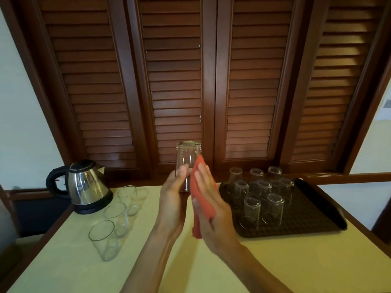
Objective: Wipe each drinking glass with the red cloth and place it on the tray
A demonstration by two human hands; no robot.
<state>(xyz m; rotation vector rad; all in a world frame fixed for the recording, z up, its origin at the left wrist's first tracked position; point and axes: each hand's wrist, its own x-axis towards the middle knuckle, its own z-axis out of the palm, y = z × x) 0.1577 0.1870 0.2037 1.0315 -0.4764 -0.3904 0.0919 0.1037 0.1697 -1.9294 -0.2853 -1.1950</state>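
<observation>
My left hand [172,199] grips a clear drinking glass [187,159], held bottom-up above the middle of the table. My right hand [211,206] holds the red cloth [201,191] between thumb and palm. Its fingers lie straight and press the cloth against the glass's right side, and the cloth's tail hangs below the palm. To the right sits a dark tray [313,216] with several glasses [273,208] standing upside down on it. On the left, three upright glasses [103,240] stand in a row on the table.
A steel electric kettle [84,187] on a black base stands at the table's back left, behind the upright glasses. Brown louvred shutters [175,81] close off the back. The pale yellow tabletop [296,261] ends in a wooden edge on the right.
</observation>
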